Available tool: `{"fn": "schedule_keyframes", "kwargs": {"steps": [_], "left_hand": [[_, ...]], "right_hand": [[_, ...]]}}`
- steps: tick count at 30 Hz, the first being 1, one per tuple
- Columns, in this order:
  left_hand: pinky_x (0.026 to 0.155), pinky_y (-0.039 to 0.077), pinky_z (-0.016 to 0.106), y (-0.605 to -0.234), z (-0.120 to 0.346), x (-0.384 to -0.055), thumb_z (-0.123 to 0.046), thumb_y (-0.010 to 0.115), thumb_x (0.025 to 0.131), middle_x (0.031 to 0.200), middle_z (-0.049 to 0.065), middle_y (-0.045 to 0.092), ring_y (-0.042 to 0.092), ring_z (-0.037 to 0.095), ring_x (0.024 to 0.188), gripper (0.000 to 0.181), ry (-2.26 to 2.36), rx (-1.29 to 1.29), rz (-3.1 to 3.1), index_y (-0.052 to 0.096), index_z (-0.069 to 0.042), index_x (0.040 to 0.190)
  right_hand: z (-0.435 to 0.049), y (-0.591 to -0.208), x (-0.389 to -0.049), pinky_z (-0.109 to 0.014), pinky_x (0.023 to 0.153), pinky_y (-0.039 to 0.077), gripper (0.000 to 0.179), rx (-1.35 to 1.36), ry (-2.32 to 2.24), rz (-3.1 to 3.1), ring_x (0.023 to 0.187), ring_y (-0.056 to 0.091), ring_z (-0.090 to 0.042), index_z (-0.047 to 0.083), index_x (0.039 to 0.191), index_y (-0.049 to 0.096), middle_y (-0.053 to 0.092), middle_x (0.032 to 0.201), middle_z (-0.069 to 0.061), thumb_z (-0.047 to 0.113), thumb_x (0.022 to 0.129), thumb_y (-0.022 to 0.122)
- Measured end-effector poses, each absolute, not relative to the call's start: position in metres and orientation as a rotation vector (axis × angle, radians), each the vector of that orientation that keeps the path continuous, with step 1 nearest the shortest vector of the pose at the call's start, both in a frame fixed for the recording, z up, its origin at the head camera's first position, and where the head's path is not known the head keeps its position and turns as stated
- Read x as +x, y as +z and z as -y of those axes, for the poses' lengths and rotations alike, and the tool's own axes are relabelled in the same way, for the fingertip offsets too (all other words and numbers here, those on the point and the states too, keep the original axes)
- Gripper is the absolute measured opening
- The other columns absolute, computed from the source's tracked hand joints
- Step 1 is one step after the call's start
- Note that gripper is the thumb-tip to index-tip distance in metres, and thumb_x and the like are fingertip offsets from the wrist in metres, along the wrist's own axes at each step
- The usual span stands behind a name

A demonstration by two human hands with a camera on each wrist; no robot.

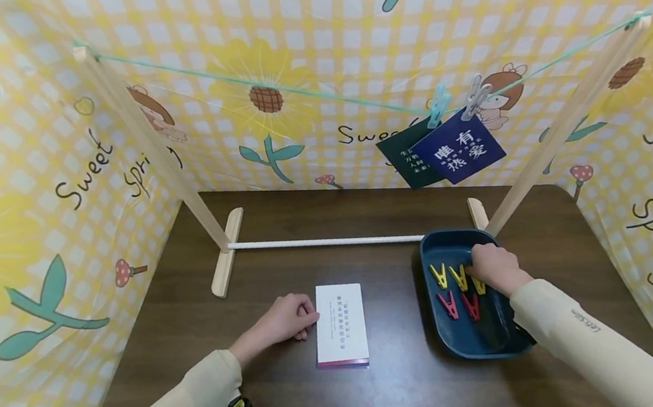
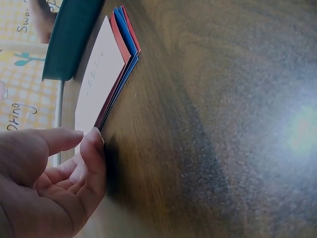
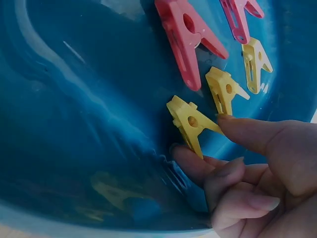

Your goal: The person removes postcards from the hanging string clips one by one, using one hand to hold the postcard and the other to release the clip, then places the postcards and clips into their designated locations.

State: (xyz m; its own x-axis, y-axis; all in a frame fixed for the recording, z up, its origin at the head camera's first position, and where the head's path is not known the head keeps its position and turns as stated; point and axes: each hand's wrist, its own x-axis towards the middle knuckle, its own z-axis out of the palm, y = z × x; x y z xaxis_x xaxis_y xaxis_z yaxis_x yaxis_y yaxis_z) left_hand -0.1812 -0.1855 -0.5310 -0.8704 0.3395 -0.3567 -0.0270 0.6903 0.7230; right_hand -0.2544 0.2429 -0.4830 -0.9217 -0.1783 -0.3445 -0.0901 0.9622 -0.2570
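At the left edge of a stack of cards (image 1: 343,326), my left hand (image 1: 287,316) rests on the table with its fingers curled. Its thumb and index finger pinch the edge of the stack (image 2: 99,74), whose top card is white with print and whose lower cards show red and blue edges. My right hand (image 1: 497,266) reaches into a dark blue tray (image 1: 497,354). In the right wrist view, its thumb and index finger pinch the splayed legs of a yellow clothespin (image 3: 190,121). Two more yellow clothespins (image 3: 223,89) and two red ones (image 3: 188,39) lie beside it.
A wooden frame with a left post (image 1: 151,150), a right post (image 1: 571,124) and a white bar (image 1: 328,241) stands behind. From its green string (image 1: 255,83), clothespins hold a green card (image 1: 408,149) and a blue card (image 1: 460,148). A patterned cloth hangs around the table.
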Motion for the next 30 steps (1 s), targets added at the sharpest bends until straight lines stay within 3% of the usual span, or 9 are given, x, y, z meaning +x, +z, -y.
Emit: {"fn": "schedule_keyframes", "kwargs": {"steps": [18, 30], "left_hand": [[0.055, 0.055, 0.026, -0.540, 0.185, -0.179, -0.016, 0.070, 0.101, 0.066, 0.001, 0.065, 0.064, 0.011, 0.054, 0.015, 1.117, 0.174, -2.414, 0.070, -0.003, 0.094], [0.055, 0.057, 0.027, -0.538, 0.185, -0.178, -0.014, 0.070, 0.100, 0.067, 0.002, 0.066, 0.066, 0.012, 0.054, 0.014, 1.139, 0.213, -2.406, 0.071, -0.001, 0.094]], "right_hand": [[-0.241, -0.487, -0.255, -0.038, 0.056, 0.056, 0.021, -0.227, -0.350, -2.783, 0.063, 0.061, -0.025, -0.008, 0.096, 0.066, 0.061, 0.074, -0.012, 0.012, 0.097, 0.069], [-0.246, -0.497, -0.257, -0.041, 0.061, 0.061, 0.026, -0.233, -0.437, -2.774, 0.064, 0.064, -0.023, -0.012, 0.103, 0.067, 0.066, 0.078, -0.014, 0.013, 0.097, 0.071]]}}
